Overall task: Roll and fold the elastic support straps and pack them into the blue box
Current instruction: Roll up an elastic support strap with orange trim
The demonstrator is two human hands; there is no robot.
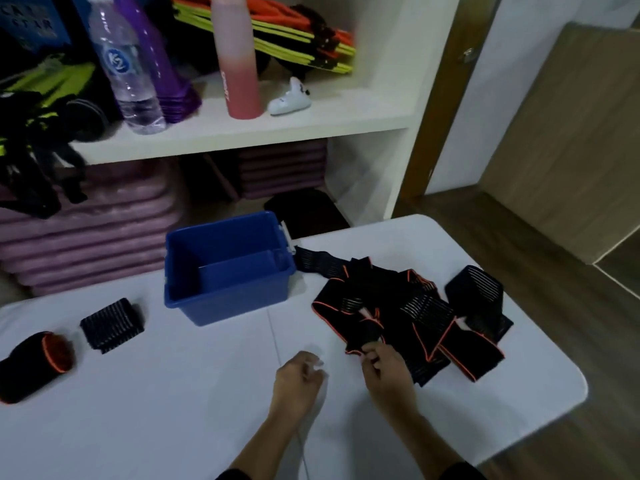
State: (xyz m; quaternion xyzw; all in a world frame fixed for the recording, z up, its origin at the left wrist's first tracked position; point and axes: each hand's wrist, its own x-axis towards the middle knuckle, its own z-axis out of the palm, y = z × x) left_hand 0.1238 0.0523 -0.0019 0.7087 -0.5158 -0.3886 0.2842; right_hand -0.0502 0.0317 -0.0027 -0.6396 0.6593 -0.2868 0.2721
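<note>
The blue box (pixel 225 289) stands open near the middle of the white table (pixel 156 393), with nothing visible inside it. A tangled heap of black straps with orange edging (pixel 408 317) lies to its right. My right hand (pixel 388 372) pinches the near end of one strap from that heap. My left hand (pixel 298 379) hovers beside it with loosely curled fingers, holding nothing. A rolled black strap with an orange rim (pixel 33 365) lies at the far left. A folded black striped strap (pixel 110 323) lies next to it. Another folded black strap (pixel 474 292) sits at the heap's far right.
Behind the table stands a white shelf (pixel 242 129) holding a water bottle (pixel 124 64), a pink bottle (pixel 239 57), a purple stack of cones (pixel 162 64) and a small white object (pixel 291 97). Purple mats (pixel 86 230) are stacked below. Wooden floor lies to the right.
</note>
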